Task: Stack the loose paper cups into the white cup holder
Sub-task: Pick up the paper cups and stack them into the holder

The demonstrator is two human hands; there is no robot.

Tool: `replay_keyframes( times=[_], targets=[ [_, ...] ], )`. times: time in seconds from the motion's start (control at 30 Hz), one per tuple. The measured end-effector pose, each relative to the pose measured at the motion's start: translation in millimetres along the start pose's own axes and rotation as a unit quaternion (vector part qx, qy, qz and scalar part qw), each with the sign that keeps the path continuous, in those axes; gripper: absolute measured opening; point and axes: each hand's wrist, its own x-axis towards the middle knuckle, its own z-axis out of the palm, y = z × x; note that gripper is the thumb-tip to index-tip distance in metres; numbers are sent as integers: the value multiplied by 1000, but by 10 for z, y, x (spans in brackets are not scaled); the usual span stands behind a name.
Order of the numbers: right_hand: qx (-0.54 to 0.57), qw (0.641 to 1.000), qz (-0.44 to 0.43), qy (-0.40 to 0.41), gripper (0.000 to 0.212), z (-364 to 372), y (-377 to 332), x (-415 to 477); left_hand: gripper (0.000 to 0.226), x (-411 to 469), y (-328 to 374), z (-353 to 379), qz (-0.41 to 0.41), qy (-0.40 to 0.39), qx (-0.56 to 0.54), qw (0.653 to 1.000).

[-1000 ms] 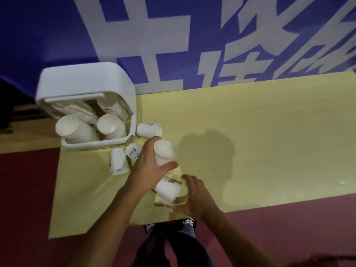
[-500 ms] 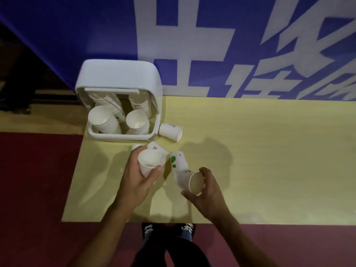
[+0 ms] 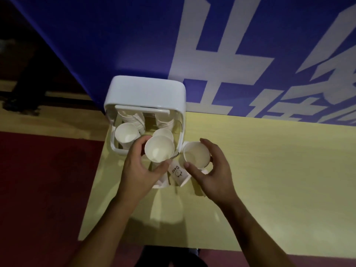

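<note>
The white cup holder (image 3: 146, 89) stands at the table's back left corner with stacks of paper cups (image 3: 126, 134) inside. My left hand (image 3: 139, 170) grips an upright paper cup (image 3: 159, 149) just in front of the holder's right stack (image 3: 165, 132). My right hand (image 3: 211, 172) holds a second paper cup (image 3: 195, 155), mouth up, beside the holder's right front corner. Between and below my hands lie loose cups on their sides, one with a printed logo (image 3: 178, 173), another partly hidden under my left hand (image 3: 160, 183).
The yellow table (image 3: 279, 180) spreads to the right. Behind it hangs a blue banner with large white characters (image 3: 221, 54). Red floor (image 3: 48, 180) lies left of the table's edge, and my legs show below the front edge.
Both hands have moved up toward the holder, each carrying its cup. The right hand's cup has turned from sideways to mouth up. The camera has shifted so the holder sits nearer the centre.
</note>
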Motion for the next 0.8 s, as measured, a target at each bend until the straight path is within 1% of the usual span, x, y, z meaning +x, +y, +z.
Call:
replay_keyframes(
  times=[0.2,0.3,0.4,0.53,0.63,0.8],
  targets=[
    [10,999,-10,30,69,530,-232,380,74,248,-150,-409,29,16,-9,999],
    [5,1000,-4,29,70,763,-261,574,71,359,-227,-615,46,27,-10,999],
    [-13,1000,-4,16,73,969,-246,703,70,429,-288,-747,43,24,-10,999],
    [-53,998,-14,-13,75,1123,-154,803,70,515,-339,-815,31,28,-15,999],
    [-63,997,-14,-32,77,1170,-18,829,71,530,-326,-783,19,22,-23,999],
    [-103,994,7,-35,80,1224,166,791,73,521,-279,-686,10,19,-34,999]
  ],
)
